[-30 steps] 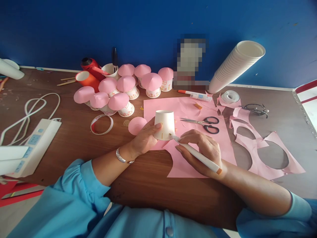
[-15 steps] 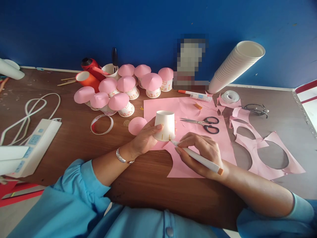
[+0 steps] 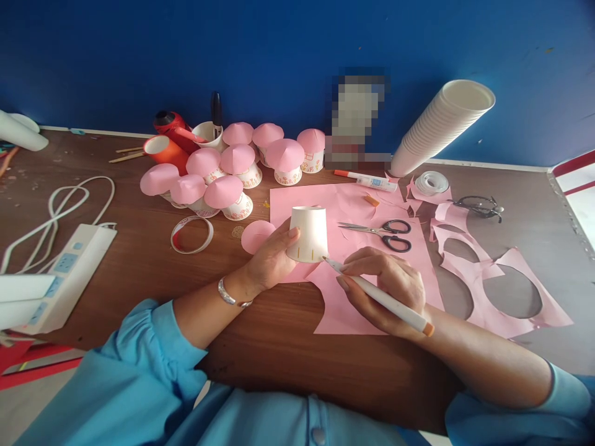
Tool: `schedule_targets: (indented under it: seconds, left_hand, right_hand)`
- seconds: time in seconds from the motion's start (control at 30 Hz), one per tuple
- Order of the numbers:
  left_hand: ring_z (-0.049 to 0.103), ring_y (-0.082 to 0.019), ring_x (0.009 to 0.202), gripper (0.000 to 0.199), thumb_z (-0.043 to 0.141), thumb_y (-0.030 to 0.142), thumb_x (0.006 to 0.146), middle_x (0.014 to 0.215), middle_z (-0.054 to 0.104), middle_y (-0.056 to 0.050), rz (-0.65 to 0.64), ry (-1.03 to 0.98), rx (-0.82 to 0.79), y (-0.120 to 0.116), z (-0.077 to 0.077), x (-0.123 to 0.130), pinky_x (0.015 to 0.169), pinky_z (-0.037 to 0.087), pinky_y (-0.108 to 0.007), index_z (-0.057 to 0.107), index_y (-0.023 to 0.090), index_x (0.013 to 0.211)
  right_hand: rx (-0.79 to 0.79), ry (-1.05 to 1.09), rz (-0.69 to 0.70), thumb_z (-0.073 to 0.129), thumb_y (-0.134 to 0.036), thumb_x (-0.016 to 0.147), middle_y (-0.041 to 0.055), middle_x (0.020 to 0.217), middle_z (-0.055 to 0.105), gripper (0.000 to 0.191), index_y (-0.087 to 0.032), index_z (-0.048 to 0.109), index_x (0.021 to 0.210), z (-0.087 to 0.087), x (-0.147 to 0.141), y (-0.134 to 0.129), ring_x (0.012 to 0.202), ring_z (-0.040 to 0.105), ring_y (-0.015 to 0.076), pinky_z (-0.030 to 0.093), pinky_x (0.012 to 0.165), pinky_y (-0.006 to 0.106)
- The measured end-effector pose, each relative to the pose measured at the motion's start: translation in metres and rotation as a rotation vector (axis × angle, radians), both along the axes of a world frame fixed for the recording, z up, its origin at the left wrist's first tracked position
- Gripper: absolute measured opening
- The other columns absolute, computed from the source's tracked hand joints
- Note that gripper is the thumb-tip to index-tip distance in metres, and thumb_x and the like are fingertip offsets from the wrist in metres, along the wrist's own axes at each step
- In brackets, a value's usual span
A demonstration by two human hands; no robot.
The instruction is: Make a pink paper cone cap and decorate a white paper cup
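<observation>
Pinches a long white marker pen with an orange end (image 3: pixel 390 302) in the right hand (image 3: pixel 397 277). Points its tip at the wide bottom edge of a small white paper cup with short yellow-brown lines (image 3: pixel 309 232). Grips this cup upside down in the left hand (image 3: pixel 268 261), over the brown wooden desk (image 3: pixel 260 347). Has black-handled metal scissors (image 3: pixel 372 230) near, lying open on flat pink paper (image 3: pixel 297 197), and white cups with pink pointy paper hats (image 3: pixel 285 155) farther back.

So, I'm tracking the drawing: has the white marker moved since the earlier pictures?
Yes: the white marker has shifted rightward and slightly down the view, judged against the scissors.
</observation>
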State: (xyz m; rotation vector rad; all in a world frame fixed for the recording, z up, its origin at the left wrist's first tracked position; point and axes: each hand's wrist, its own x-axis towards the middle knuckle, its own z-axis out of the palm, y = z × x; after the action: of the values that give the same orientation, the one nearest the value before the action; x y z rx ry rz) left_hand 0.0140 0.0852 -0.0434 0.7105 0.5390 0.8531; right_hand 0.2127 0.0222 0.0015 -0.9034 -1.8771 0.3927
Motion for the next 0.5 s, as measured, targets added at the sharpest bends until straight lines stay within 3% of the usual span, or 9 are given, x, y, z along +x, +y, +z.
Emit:
schedule_targets:
  seconds: [0.23,0.5]
  left_hand:
    - [0.065,-0.025,0.102,0.034,0.070,0.043,0.090,0.106,0.073,-0.009,0.003,-0.043,-0.056,0.0010,0.0036,0.0008,0.092,0.054,-0.040,0.073,0.018,0.112]
    - [0.069,-0.031,0.107,0.054,0.075,0.055,0.085,0.113,0.075,-0.012,-0.032,-0.021,-0.046,0.0008,0.0015,-0.0002,0.094,0.053,-0.042,0.069,0.017,0.122]
  right_hand:
    - [0.013,-0.002,-0.031,0.067,-0.010,0.090,0.0014,0.075,0.069,0.019,-0.024,0.060,0.100,-0.0015,0.0016,0.0003,0.065,0.070,0.0179,0.056,0.053,0.028]
    - [0.025,-0.011,-0.013,0.067,-0.011,0.091,0.0010,0.077,0.071,0.015,-0.022,0.060,0.097,-0.0020,-0.0007,0.0016,0.066,0.071,0.0166,0.058,0.057,0.028]
